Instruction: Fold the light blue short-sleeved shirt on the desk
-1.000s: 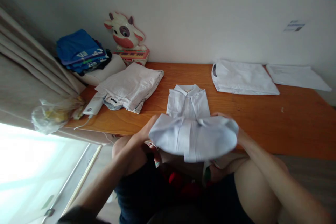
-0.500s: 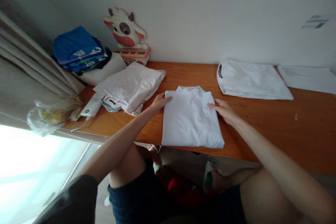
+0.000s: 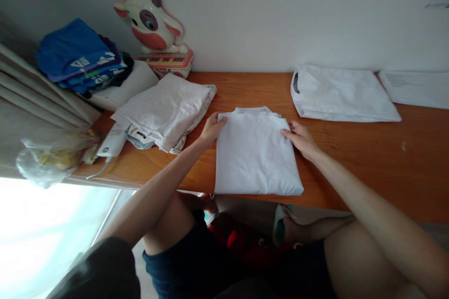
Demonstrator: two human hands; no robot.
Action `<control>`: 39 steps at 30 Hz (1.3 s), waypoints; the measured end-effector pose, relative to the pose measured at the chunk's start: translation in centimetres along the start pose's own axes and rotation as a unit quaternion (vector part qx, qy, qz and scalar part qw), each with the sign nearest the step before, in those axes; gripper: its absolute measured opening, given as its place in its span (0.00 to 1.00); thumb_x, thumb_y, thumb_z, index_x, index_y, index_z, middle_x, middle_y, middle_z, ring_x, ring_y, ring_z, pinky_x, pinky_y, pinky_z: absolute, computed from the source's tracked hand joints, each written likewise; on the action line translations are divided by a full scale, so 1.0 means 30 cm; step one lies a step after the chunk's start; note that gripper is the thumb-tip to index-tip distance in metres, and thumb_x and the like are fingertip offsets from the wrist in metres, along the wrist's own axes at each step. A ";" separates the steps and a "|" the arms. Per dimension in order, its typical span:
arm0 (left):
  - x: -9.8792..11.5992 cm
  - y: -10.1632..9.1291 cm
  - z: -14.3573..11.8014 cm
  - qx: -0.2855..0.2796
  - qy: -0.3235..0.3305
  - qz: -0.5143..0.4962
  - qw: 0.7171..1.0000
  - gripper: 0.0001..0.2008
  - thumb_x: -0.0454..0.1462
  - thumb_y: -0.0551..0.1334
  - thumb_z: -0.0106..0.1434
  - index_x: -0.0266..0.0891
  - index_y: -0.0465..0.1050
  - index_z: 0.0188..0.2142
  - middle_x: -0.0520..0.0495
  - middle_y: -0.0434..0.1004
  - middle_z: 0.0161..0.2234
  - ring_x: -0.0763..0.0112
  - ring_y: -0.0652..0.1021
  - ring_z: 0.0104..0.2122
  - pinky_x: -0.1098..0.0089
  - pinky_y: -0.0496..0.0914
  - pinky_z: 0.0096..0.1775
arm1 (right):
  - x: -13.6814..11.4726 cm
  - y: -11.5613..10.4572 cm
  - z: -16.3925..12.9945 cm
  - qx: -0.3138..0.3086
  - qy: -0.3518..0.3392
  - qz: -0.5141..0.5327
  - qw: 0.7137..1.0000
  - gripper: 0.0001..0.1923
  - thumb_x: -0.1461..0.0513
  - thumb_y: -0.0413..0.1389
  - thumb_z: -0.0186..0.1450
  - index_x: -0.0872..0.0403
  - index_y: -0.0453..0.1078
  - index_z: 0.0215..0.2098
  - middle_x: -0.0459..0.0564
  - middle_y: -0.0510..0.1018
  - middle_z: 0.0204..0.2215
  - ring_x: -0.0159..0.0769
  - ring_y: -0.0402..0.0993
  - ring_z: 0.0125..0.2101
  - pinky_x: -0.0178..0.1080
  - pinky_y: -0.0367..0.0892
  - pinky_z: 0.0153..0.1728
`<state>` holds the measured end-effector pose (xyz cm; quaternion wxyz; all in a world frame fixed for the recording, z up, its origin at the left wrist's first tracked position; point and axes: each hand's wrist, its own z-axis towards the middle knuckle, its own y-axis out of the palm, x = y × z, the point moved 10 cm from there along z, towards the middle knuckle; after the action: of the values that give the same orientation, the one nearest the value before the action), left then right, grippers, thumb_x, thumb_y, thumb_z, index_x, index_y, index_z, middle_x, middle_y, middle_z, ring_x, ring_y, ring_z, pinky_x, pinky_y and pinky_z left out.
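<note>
A folded white shirt [image 3: 257,156] lies on the wooden table in front of me, its lower edge along the table's front edge. My left hand [image 3: 212,129] pinches its upper left corner, thumb on top and the fingers at the side or beneath. At the upper right side my right hand [image 3: 302,139] grips the other edge the same way, with the thumb over the cloth. Part of the collar area shows as a band above the top fold. The fingertips under the cloth are hidden.
Left of the shirt lies a pile of folded light clothes [image 3: 168,110], with a white power bank [image 3: 114,140] and a plastic bag [image 3: 52,156] beyond. Behind stand blue clothes [image 3: 82,58] and a cow toy keyboard [image 3: 154,32]. Another folded white garment [image 3: 345,93] lies at the right back.
The shirt's top edge looks flatter and straighter, and less of the collar shows. Both hands keep their hold at the upper corners. My view has shifted slightly.
</note>
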<state>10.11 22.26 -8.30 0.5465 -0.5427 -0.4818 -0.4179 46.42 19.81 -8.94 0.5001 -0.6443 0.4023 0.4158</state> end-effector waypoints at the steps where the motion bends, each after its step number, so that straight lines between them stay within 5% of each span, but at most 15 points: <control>1: 0.009 -0.012 0.000 0.013 0.015 0.015 1.000 0.20 0.45 0.69 0.68 0.37 0.74 0.55 0.39 0.81 0.51 0.61 0.81 0.48 0.63 0.75 0.51 | -0.001 0.004 -0.001 -0.004 0.000 0.006 1.000 0.32 0.46 0.65 0.67 0.52 0.70 0.62 0.56 0.84 0.51 0.46 0.81 0.48 0.46 0.75 0.51; 6: 0.079 -0.070 -0.053 0.007 0.094 0.094 0.991 0.34 0.41 0.69 0.67 0.38 0.62 0.69 0.30 0.71 0.68 0.54 0.77 0.65 0.58 0.73 0.61 | -0.071 -0.037 -0.051 0.023 -0.063 -0.097 0.993 0.46 0.45 0.68 0.64 0.52 0.58 0.72 0.60 0.79 0.59 0.49 0.79 0.53 0.48 0.74 0.56; 9: 0.114 -0.135 -0.121 -0.001 0.083 0.222 0.971 0.31 0.47 0.71 0.67 0.38 0.68 0.64 0.32 0.77 0.63 0.54 0.81 0.58 0.59 0.76 0.56 | -0.131 -0.083 -0.127 0.035 -0.081 -0.261 0.961 0.37 0.40 0.65 0.67 0.53 0.67 0.63 0.59 0.81 0.50 0.50 0.79 0.47 0.49 0.73 0.52; 11: 0.091 -0.150 -0.173 -0.068 0.007 0.293 0.954 0.25 0.53 0.71 0.66 0.39 0.76 0.54 0.38 0.86 0.49 0.57 0.85 0.45 0.63 0.78 0.47 | -0.118 -0.078 -0.180 -0.045 -0.025 -0.326 0.944 0.31 0.35 0.58 0.70 0.52 0.73 0.49 0.58 0.83 0.40 0.47 0.79 0.40 0.46 0.73 0.44; 13: 0.040 -0.117 -0.252 -0.203 -0.094 0.322 0.920 0.24 0.58 0.69 0.66 0.40 0.80 0.42 0.41 0.87 0.36 0.61 0.84 0.34 0.67 0.76 0.37 | -0.061 -0.037 -0.257 -0.199 0.073 -0.330 0.920 0.34 0.31 0.53 0.70 0.52 0.74 0.39 0.56 0.83 0.33 0.43 0.79 0.32 0.42 0.70 0.33; 16: 0.004 -0.030 -0.394 -0.396 -0.191 0.310 0.843 0.26 0.61 0.69 0.64 0.39 0.82 0.33 0.40 0.87 0.33 0.61 0.84 0.29 0.69 0.75 0.31 | -0.009 0.031 -0.395 -0.394 0.177 -0.266 0.862 0.36 0.29 0.58 0.66 0.54 0.76 0.38 0.56 0.85 0.33 0.40 0.79 0.28 0.38 0.67 0.25; 18: 0.019 0.012 -0.432 -0.438 -0.194 0.302 0.824 0.25 0.59 0.70 0.63 0.38 0.82 0.30 0.39 0.88 0.34 0.60 0.85 0.30 0.68 0.75 0.30 | -0.007 0.055 -0.430 -0.438 0.187 -0.238 0.846 0.35 0.32 0.63 0.63 0.55 0.77 0.38 0.56 0.86 0.35 0.39 0.81 0.28 0.36 0.67 0.24; 23: 0.056 0.054 -0.416 -0.432 -0.137 0.312 0.835 0.21 0.54 0.71 0.63 0.39 0.80 0.27 0.40 0.88 0.31 0.61 0.84 0.29 0.69 0.73 0.30 | 0.020 0.081 -0.419 -0.443 0.173 -0.228 0.850 0.30 0.37 0.65 0.64 0.55 0.77 0.33 0.55 0.86 0.31 0.34 0.78 0.25 0.33 0.62 0.22; 30: 0.013 0.048 -0.441 -0.463 -0.183 0.296 0.815 0.22 0.57 0.71 0.61 0.39 0.84 0.32 0.38 0.90 0.36 0.59 0.86 0.32 0.69 0.75 0.31 | 0.052 0.093 -0.446 -0.473 0.185 -0.270 0.818 0.29 0.38 0.64 0.63 0.56 0.78 0.29 0.54 0.85 0.27 0.31 0.74 0.20 0.33 0.58 0.19; 35: -0.037 0.064 -0.570 -0.556 -0.291 0.275 0.729 0.23 0.57 0.75 0.56 0.40 0.86 0.35 0.36 0.91 0.40 0.55 0.87 0.37 0.67 0.77 0.33 | 0.058 0.117 -0.495 -0.501 0.219 -0.273 0.792 0.27 0.40 0.66 0.61 0.55 0.76 0.34 0.52 0.85 0.28 0.31 0.74 0.19 0.32 0.60 0.18; 39: -0.053 0.116 -0.599 -0.566 -0.281 0.248 0.734 0.19 0.54 0.76 0.54 0.41 0.85 0.31 0.39 0.90 0.33 0.55 0.87 0.34 0.65 0.77 0.33 | 0.061 0.146 -0.483 -0.479 0.218 -0.258 0.810 0.24 0.44 0.68 0.59 0.53 0.71 0.38 0.48 0.82 0.23 0.34 0.75 0.20 0.32 0.64 0.19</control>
<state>14.54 4.46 -9.56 0.0626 -0.9448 -0.1359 -0.2915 44.86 4.66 -9.78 0.1166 -0.9559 0.0695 0.2605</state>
